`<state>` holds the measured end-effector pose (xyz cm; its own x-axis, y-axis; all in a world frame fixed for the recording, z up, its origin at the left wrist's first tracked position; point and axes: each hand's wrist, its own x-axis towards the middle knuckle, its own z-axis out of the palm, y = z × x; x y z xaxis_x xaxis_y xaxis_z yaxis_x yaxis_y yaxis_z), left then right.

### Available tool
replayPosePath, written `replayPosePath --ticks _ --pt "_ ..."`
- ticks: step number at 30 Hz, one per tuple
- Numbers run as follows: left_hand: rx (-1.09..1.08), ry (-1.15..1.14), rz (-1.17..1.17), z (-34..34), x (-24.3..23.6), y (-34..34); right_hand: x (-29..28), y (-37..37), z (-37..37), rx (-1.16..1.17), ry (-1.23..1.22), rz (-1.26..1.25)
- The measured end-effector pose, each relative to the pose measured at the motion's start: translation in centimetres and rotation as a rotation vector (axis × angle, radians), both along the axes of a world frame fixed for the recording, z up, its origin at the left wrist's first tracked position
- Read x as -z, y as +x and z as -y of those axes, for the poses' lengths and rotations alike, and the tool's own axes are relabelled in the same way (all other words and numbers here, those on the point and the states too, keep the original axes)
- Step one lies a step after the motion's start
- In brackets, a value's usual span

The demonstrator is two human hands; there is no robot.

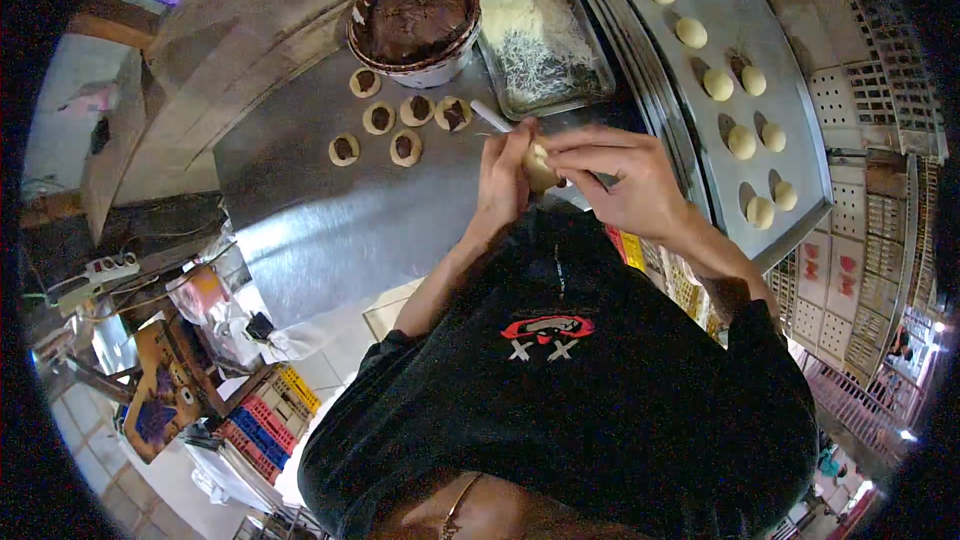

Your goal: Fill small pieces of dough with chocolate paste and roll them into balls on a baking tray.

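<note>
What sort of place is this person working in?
Probably a small bakery or pastry workshop. Pale dough balls sit on a large metal tray, dough rounds topped with dark filling lie on the metal table, and a bowl is heaped with a similar dark mixture.

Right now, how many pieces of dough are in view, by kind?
Brown-topped dough discs on the metal table: 6
Plain dough balls on the tray: 8
Dough piece held between the left hand and right hand: 1
Total: 15
</note>
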<state>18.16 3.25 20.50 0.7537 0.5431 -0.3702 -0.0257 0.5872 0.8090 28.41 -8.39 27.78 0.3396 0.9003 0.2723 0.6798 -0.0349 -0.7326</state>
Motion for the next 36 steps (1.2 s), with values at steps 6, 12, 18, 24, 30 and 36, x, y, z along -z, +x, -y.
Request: replayPosePath --ticks 6,12,18,24,30,36 --pt "0.305 -0.387 -0.030 -0.4 -2.0 0.6 -0.8 1.1 0.2 0.070 0.079 0.015" --pt "-0.066 -0.242 0.056 1.1 -0.8 2.2 -1.0 1.8 1.1 -0.079 0.109 0.101" --pt "0.088 0.106 0.070 1.0 -1.2 3.0 -1.4 3.0 2.0 -0.154 0.125 0.100" --pt "0.384 0.083 0.058 0.4 -3.4 4.4 -1.2 6.2 3.1 -0.139 0.037 -0.081" --pt "0.682 -0.073 0.102 2.2 -3.2 7.1 1.2 10.2 4.4 0.224 -0.158 -0.489" --pt "0.715 -0.045 0.107 4.9 -2.0 10.6 2.5 12.0 6.9 0.296 -0.150 -0.545"
